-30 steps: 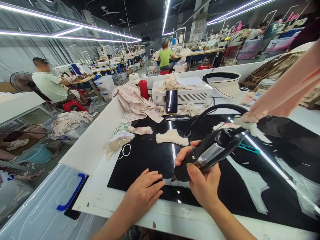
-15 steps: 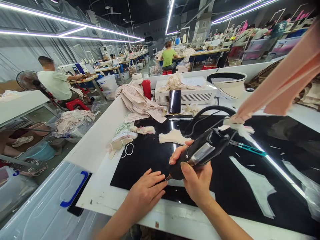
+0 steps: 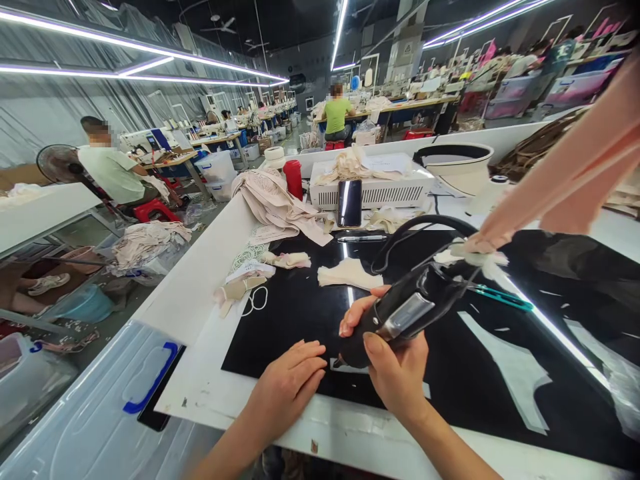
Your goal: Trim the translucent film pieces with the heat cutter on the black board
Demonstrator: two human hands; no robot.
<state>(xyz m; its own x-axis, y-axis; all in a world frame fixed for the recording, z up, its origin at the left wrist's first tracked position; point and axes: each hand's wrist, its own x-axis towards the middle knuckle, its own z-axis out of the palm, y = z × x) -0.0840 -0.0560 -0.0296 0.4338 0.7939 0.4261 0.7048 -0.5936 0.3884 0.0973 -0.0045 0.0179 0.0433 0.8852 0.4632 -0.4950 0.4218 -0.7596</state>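
My right hand (image 3: 395, 367) is wrapped around a black corded hand tool (image 3: 400, 320) with a shiny silver panel on its side. Its narrow tip points down at the left end of a pale strip (image 3: 345, 367) on the black mat (image 3: 280, 333); most of that strip is hidden under the tool and my hand. Flat on the mat, just left of the tip, rests my left hand (image 3: 290, 380) with fingers stretched out and nothing in them. A cream fabric piece (image 3: 350, 274) lies beyond the tool. Peach cloth (image 3: 545, 180) is tied around the tool's cable.
Teal snips (image 3: 503, 297) and a pale curved cut piece (image 3: 505, 367) lie to the right. Farther back are a phone (image 3: 349, 203), a white vented box (image 3: 373, 190), a red cup (image 3: 293, 179) and heaped beige fabric (image 3: 275, 203). Co-workers sit at sewing tables beyond.
My left hand has drawn back slightly to the left, away from the tool's tip, uncovering the end of the pale strip. The tool has shifted slightly right and down.
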